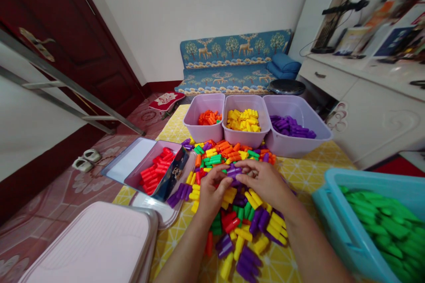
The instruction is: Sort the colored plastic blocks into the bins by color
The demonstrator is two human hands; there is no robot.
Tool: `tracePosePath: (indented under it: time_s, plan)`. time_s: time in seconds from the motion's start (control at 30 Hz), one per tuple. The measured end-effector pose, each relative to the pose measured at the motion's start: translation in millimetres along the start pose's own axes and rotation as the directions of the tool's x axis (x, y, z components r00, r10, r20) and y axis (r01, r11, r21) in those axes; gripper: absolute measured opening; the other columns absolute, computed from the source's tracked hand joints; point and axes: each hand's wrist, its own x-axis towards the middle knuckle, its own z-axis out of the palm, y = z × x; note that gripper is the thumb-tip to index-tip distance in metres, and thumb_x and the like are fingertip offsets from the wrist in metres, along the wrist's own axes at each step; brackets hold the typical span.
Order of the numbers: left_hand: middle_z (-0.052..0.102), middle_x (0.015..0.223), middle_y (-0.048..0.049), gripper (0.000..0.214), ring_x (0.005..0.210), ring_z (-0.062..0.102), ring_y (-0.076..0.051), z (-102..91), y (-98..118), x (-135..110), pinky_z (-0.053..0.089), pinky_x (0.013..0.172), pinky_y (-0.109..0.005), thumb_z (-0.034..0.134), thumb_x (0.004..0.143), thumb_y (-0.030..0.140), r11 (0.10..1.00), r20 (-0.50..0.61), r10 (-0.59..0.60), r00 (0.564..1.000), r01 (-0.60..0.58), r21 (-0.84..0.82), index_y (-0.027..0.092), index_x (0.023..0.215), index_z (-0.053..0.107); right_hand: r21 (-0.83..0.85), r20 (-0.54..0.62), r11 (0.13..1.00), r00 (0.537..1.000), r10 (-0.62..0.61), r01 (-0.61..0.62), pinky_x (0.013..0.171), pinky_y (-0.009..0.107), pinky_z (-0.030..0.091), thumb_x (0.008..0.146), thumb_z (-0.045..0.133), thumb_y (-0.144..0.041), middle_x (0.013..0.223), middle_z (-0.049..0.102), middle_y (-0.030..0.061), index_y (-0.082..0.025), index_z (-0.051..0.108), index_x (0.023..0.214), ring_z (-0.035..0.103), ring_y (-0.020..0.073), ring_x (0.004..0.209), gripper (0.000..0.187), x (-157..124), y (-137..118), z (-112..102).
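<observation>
My left hand (212, 188) and my right hand (265, 181) meet over the middle of the pile, fingers curled in. Between their fingertips are purple plastic pieces (234, 171), short round-ended tubes joined side by side; my fingers partly hide them. Beneath and around both hands lies a mixed heap of such pieces: yellow pieces (276, 228), purple pieces (248, 264), red pieces (229, 221), green pieces (215, 159) and orange pieces (228, 149). Some are single tubes, others joined in rows.
Behind the heap stand three lilac bins holding orange (203, 130), yellow (246, 138) and purple (295, 148) pieces. An open box (133, 159) of red pieces is left; a turquoise tub (345, 225) of green ones is right. Pale lids (96, 243) lie front left on the yellow tablecloth (305, 172).
</observation>
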Motion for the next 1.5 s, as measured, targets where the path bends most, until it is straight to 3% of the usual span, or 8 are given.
tracePosePath:
  time_s: [0.13,0.2,0.37,0.6,0.83,1.1,1.33,1.5]
  plan:
    - [0.066,0.071,-0.0009,0.024,0.064,0.061,-0.014,-3.3,-0.4,-0.4,0.048,0.064,-0.024,0.064,0.083,0.032,0.979,0.009,0.063,0.998,-0.064,0.194,0.018,0.102,0.066,0.12,-0.072,0.991,0.995,0.072,-0.063,0.049,0.023,0.047,0.07,0.07,-0.029,0.067,0.064,-0.0003,-0.017,0.069,0.092,0.058,0.0116,0.054,0.024,0.7,5.8,-14.6]
    - [0.07,0.078,-0.0037,0.019,0.07,0.064,-0.016,-3.4,0.2,-0.8,0.049,0.067,-0.025,0.061,0.085,0.031,0.953,0.022,0.106,0.994,-0.108,0.284,0.017,0.097,0.069,0.273,-0.263,0.962,0.96,0.092,-0.017,0.053,0.023,0.05,0.071,0.071,-0.032,0.072,0.066,0.0011,-0.017,0.068,0.095,0.061,0.0121,0.058,0.029,1.9,4.3,-22.3]
    - [0.072,0.086,-0.005,0.014,0.079,0.066,-0.016,-1.8,0.4,-0.6,0.051,0.073,-0.026,0.057,0.087,0.023,0.878,0.06,0.267,0.962,-0.268,0.396,0.018,0.093,0.069,0.427,-0.721,0.808,0.693,0.033,0.405,0.085,0.037,0.054,0.078,0.069,-0.034,0.125,0.06,0.0078,-0.028,0.05,0.127,0.065,0.0197,0.103,0.054,4.7,1.1,-29.9]
    - [0.07,0.094,-0.0057,0.015,0.09,0.064,-0.017,-5.4,-4.0,1.8,0.051,0.081,-0.029,0.054,0.089,0.018,0.785,0.013,0.382,0.924,-0.332,0.523,0.019,0.099,0.065,-0.106,-0.497,0.989,0.856,-0.144,0.105,0.093,0.043,0.049,0.082,0.059,-0.032,0.105,0.069,0.0091,-0.019,0.067,0.101,0.064,0.0232,0.1,0.024,10.7,26.3,-20.2]
    - [0.059,0.125,-0.0091,0.041,0.118,0.053,-0.023,-1.5,-4.9,0.2,0.044,0.101,-0.04,0.058,0.087,0.026,0.716,0.142,0.318,0.937,-0.336,0.611,0.023,0.128,0.053,-0.615,-0.119,0.781,0.967,-0.224,0.105,0.11,0.053,0.029,0.08,0.053,-0.017,0.141,0.049,0.01,-0.018,0.049,0.135,0.039,0.0291,0.133,0.055,12.5,38.8,1.2]
    - [0.052,0.133,-0.011,0.05,0.124,0.047,-0.026,-2.4,-5.8,1.4,0.039,0.105,-0.045,0.059,0.083,0.022,0.716,0.14,0.283,0.949,-0.306,0.628,0.021,0.132,0.048,-0.604,0.028,0.765,0.965,-0.259,0.223,0.102,0.042,0.039,0.079,0.051,-0.01,0.115,0.064,0.0047,-0.025,0.063,0.118,0.05,0.0228,0.114,0.043,8.9,22.4,10.5]
    - [0.061,0.115,-0.0088,0.037,0.11,0.054,-0.022,-2.3,-8.1,1.7,0.044,0.097,-0.04,0.059,0.083,0.019,0.739,0.145,0.266,0.953,-0.299,0.604,0.02,0.12,0.058,-0.662,0.019,0.733,0.98,-0.197,0.16,0.107,0.045,0.03,0.07,0.044,-0.003,0.147,0.041,0.007,-0.019,0.048,0.135,0.04,0.0241,0.128,0.067,5.9,23.1,24.9]
    - [0.064,0.11,-0.0088,0.032,0.104,0.057,-0.022,-1.1,-8.3,2.3,0.046,0.094,-0.039,0.059,0.083,0.017,0.76,0.13,0.292,0.948,-0.312,0.571,0.02,0.114,0.062,-0.689,0.077,0.702,0.981,-0.176,0.18,0.103,0.046,0.031,0.074,0.044,-0.005,0.138,0.053,0.0033,-0.028,0.053,0.131,0.043,0.024,0.124,0.063,4.9,19.7,26.6]
